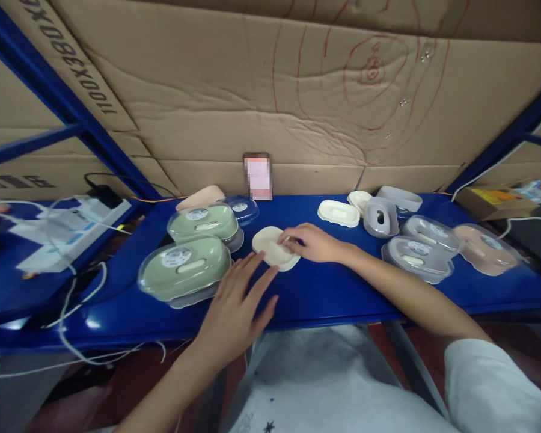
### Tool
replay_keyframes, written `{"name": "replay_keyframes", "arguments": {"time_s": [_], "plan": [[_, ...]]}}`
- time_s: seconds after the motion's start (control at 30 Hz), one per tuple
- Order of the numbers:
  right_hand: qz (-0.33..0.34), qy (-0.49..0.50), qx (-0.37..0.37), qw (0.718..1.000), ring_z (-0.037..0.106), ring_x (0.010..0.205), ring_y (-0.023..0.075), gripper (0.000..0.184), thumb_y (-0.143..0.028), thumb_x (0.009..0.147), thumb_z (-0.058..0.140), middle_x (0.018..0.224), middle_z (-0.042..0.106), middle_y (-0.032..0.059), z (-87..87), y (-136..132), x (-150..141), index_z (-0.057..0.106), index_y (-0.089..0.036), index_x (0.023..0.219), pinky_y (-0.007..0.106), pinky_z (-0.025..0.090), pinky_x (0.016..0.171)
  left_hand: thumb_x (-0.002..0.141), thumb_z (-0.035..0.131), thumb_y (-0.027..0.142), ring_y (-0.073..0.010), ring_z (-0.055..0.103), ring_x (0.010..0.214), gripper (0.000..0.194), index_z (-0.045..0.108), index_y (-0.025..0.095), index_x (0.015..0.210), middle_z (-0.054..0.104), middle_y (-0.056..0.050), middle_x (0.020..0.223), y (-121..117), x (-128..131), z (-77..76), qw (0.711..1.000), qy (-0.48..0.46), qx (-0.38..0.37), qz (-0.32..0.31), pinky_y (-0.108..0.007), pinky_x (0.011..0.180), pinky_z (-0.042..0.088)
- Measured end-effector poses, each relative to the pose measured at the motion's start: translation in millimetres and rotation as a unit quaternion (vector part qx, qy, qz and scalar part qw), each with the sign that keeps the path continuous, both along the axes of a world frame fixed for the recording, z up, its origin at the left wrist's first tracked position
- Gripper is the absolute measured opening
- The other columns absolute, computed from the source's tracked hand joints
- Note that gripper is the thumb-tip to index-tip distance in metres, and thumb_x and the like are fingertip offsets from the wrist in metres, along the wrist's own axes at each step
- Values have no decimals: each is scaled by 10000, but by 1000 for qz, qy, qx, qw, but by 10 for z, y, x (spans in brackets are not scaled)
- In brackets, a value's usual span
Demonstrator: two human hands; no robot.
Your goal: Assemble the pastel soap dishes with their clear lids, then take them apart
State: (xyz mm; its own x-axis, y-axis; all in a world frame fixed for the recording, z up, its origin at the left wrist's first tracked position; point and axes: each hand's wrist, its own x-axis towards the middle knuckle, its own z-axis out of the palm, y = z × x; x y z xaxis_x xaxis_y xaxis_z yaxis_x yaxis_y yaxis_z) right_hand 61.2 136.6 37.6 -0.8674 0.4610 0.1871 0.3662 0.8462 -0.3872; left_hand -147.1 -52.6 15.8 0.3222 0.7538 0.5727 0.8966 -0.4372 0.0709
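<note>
My right hand (310, 243) rests on the blue shelf (324, 288), its fingers pinching the right edge of a cream oval soap-dish insert (273, 246). Just below it, my left hand (237, 313) is spread flat and holds nothing, the fingertips reaching toward the insert's lower left edge. Two green soap boxes with clear lids (184, 269) (204, 223) lie to the left of the insert.
A phone (257, 175) leans on the cardboard back wall. To the right lie white inserts (338, 212), a grey tray (380, 216), clear-lidded grey boxes (417, 257) and a pink box (485, 248). White cables (72, 300) trail at the left.
</note>
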Motion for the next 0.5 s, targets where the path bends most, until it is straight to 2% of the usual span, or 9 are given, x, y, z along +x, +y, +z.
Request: {"name": "replay_keyframes", "arguments": {"time_s": [0.03, 0.1, 0.17, 0.23, 0.3, 0.37, 0.43, 0.47, 0.5], "plan": [[-33, 5, 13, 999, 731, 1043, 192, 307, -248, 1121, 421, 1115, 797, 60, 17, 28, 12, 680, -207, 1281, 341, 460, 1006, 1010, 610, 245, -397, 507, 1492, 557, 465, 224, 1547, 511, -183, 1608, 115, 80, -51, 999, 31, -23, -3, -617, 1184, 497], [-141, -16, 78, 987, 685, 1208, 237, 370, -213, 1114, 376, 1283, 754, 121, 21, 94, 81, 640, -184, 1372, 392, 434, 1090, 1026, 543, 208, -408, 556, 1446, 425, 557, 165, 1448, 588, -203, 1534, 344, 186, -145, 996, 74, -57, -9, -600, 1137, 531], [-267, -82, 126, 952, 583, 1374, 316, 421, -185, 1084, 393, 1452, 654, 202, -13, 170, 197, 585, -143, 1456, 515, 350, 1195, 1029, 500, 172, -389, 598, 1406, 393, 593, 150, 1410, 645, -191, 1474, 528, 269, -207, 990, 101, -90, -28, -556, 1097, 561], [-357, -144, 122, 915, 537, 1409, 404, 467, -199, 1053, 445, 1498, 589, 284, -57, 240, 325, 541, -85, 1496, 635, 349, 1177, 1036, 487, 174, -369, 601, 1408, 427, 568, 150, 1455, 632, -192, 1499, 652, 374, -232, 986, 111, -106, -60, -525, 1090, 564], [-372, -172, 97, 907, 564, 1370, 432, 474, -240, 1034, 500, 1485, 595, 293, -78, 285, 425, 564, -84, 1477, 645, 424, 1116, 1041, 494, 192, -358, 584, 1430, 470, 525, 142, 1507, 561, -219, 1574, 728, 501, -239, 983, 110, -99, -106, -508, 1116, 547], [-333, -176, 85, 923, 580, 1373, 371, 478, -281, 1040, 517, 1524, 597, 215, -54, 302, 487, 566, -160, 1501, 541, 476, 1108, 1023, 517, 192, -349, 580, 1437, 464, 548, 122, 1481, 507, -244, 1614, 777, 615, -244, 979, 100, -84, -157, -483, 1142, 532], [-311, -165, 100, 931, 537, 1438, 314, 515, -293, 1068, 473, 1604, 539, 165, 4, 311, 536, 495, -202, 1575, 469, 456, 1149, 981, 546, 171, -341, 584, 1433, 384, 637, 113, 1350, 523, -240, 1600, 809, 673, -252, 976, 83, -73, -189, -471, 1165, 520], [-331, -160, 120, 922, 501, 1474, 321, 537, -298, 1076, 458, 1633, 503, 179, 36, 323, 568, 459, -186, 1601, 489, 427, 1176, 955, 557, 157, -337, 587, 1428, 336, 674, 117, 1267, 547, -232, 1581, 822, 675, -256, 975, 74, -74, -197, -471, 1171, 517], [-375, -161, 142, 902, 469, 1499, 357, 558, -317, 1076, 463, 1644, 474, 219, 66, 344, 610, 442, -150, 1608, 546, 397, 1191, 931, 566, 141, -334, 588, 1426, 296, 696, 126, 1196, 569, -220, 1564, 834, 662, -257, 974, 66, -78, -203, -474, 1172, 519]]}}
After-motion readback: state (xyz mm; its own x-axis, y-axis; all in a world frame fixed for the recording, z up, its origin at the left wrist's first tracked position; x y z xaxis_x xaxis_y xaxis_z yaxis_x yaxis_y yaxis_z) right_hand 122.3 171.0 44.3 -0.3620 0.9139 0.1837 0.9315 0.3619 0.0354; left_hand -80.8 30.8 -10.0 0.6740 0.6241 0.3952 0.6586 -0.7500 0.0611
